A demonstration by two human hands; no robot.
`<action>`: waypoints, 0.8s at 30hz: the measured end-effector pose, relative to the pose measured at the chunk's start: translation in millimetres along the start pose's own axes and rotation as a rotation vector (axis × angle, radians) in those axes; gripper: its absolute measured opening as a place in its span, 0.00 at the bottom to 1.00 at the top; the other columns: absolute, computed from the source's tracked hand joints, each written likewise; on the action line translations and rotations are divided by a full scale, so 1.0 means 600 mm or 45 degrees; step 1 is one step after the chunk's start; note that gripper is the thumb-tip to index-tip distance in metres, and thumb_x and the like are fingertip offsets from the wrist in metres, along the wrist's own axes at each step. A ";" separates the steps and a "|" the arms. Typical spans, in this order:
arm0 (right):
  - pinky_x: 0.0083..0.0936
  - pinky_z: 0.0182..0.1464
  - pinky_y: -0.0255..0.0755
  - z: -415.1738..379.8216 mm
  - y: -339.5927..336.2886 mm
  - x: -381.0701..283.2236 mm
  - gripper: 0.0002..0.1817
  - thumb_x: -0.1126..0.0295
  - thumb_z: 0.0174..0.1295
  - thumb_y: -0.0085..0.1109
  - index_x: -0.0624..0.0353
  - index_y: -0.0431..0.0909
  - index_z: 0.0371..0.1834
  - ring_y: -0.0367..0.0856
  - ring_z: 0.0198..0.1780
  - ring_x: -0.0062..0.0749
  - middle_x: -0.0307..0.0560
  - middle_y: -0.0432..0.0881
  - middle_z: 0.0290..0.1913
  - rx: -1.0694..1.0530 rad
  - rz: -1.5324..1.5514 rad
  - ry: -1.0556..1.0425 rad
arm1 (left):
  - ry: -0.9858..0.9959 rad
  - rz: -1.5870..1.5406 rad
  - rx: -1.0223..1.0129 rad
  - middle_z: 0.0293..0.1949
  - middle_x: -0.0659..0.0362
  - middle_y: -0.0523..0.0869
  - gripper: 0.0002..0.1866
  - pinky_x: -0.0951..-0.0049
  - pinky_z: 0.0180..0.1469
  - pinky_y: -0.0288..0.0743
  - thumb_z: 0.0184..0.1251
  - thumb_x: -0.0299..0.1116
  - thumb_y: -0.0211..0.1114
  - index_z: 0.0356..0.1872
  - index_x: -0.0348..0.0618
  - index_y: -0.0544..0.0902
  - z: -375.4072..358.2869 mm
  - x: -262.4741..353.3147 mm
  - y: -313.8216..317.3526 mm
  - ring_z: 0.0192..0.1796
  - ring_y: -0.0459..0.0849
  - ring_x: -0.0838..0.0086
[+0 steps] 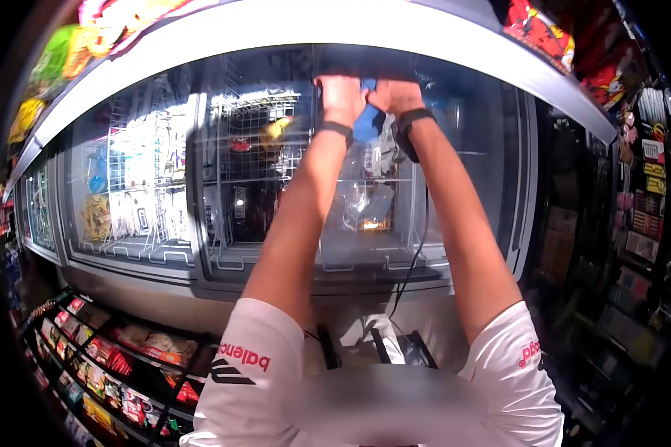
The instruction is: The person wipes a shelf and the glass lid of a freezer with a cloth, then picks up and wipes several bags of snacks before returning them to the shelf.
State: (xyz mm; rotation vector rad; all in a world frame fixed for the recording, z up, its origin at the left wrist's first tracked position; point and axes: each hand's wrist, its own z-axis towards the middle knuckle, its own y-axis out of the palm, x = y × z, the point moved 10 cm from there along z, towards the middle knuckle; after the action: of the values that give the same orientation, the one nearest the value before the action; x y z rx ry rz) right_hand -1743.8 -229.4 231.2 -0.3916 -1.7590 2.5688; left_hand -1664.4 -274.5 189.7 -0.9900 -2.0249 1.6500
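Hands meet high against the glass lid of a chest freezer (455,186). Left hand (341,97) and right hand (395,95) both close around a blue cloth (367,123) pressed to the glass. Wire baskets (257,134) of frozen goods lie beneath; snack packets (112,365) fill the rack below.

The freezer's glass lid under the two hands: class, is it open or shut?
Cannot tell. The left hand and right hand press a blue cloth near the glass lid's top edge; glare and reflections hide any gap.
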 end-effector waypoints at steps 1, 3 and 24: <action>0.51 0.59 0.77 0.011 0.006 0.005 0.33 0.46 0.53 0.63 0.58 0.80 0.57 0.81 0.57 0.63 0.65 0.83 0.57 -0.065 -0.005 0.043 | -0.013 0.069 0.297 0.50 0.49 0.87 0.30 0.48 0.44 0.74 0.74 0.63 0.54 0.59 0.48 0.80 0.006 -0.004 -0.016 0.45 0.88 0.57; 0.49 0.61 0.76 0.019 0.001 0.004 0.32 0.48 0.52 0.63 0.58 0.80 0.56 0.80 0.58 0.62 0.64 0.83 0.56 -0.067 -0.010 0.070 | -0.061 0.113 0.494 0.50 0.50 0.87 0.32 0.46 0.44 0.75 0.73 0.63 0.55 0.61 0.44 0.78 0.005 -0.002 -0.023 0.45 0.88 0.57; 0.48 0.53 0.78 -0.535 -0.146 -0.338 0.42 0.49 0.54 0.67 0.57 0.67 0.72 0.78 0.59 0.56 0.60 0.78 0.56 -0.544 0.002 0.329 | 0.005 -0.126 0.269 0.49 0.53 0.80 0.32 0.59 0.52 0.76 0.61 0.56 0.74 0.61 0.50 0.76 -0.644 0.012 0.105 0.52 0.83 0.59</action>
State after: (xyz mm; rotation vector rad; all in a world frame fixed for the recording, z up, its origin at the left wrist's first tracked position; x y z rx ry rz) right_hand -1493.3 68.6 243.2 -0.6908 -2.1851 2.0103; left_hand -1398.2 9.8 230.1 -0.8060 -1.8196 1.7628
